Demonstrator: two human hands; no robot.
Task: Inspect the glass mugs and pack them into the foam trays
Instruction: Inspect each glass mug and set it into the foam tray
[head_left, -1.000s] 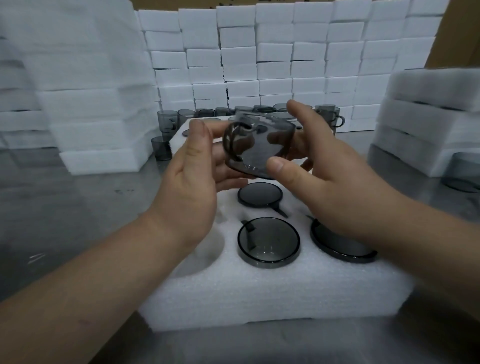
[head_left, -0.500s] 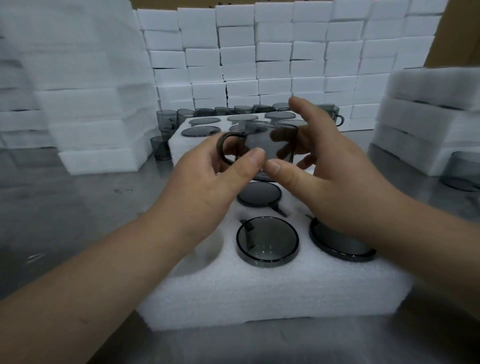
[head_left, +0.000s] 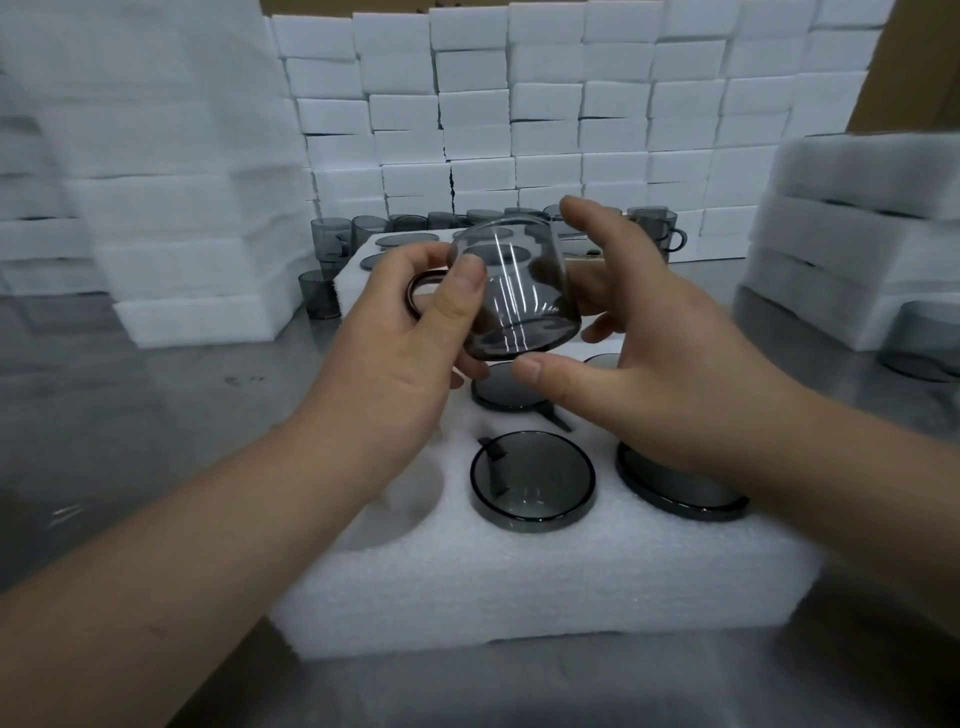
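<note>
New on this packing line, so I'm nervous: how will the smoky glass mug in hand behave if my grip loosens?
Probably slippery: the glass mug has a smooth wall streaked with reflections. Likely fragile: thin, see-through glass. Laid sideways it might roll, being round, though its handle should stop it.

The round smoke-grey glass mug (head_left: 519, 306) carries thin white streaks of reflected light. The rectangular foam tray (head_left: 519, 582) is plain white, like the stacked foam blocks (head_left: 545, 104). The steel surface (head_left: 130, 415) is dull mottled grey.
</note>
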